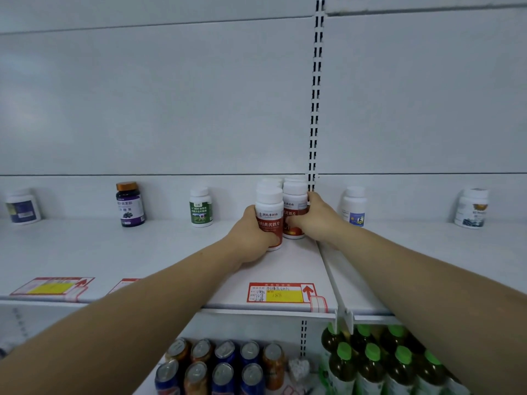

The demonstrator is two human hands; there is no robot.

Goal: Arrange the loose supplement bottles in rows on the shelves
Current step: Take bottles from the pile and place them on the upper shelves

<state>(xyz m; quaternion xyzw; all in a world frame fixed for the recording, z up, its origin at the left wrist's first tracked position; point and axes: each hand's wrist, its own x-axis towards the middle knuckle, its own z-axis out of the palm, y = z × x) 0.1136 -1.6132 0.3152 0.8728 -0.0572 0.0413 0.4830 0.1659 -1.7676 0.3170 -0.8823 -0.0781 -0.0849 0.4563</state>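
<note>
— Two short rows of red-labelled bottles (269,220) were stood at frame centre on the shelf (171,252); the front pair was clasped by the left hand (251,233) and the right hand (315,220).
— What was left?
— Five single bottles (201,208), spread left and right of frame, were judged unsorted.

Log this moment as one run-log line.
left hand: grips left red-label bottle | right hand: grips right red-label bottle | both upright on shelf

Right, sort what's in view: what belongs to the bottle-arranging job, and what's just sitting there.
Job: left hand, right hand, left red-label bottle, right red-label bottle, upper shelf.
Just sitting there: drink cans, green-capped drinks, price tag.
</note>
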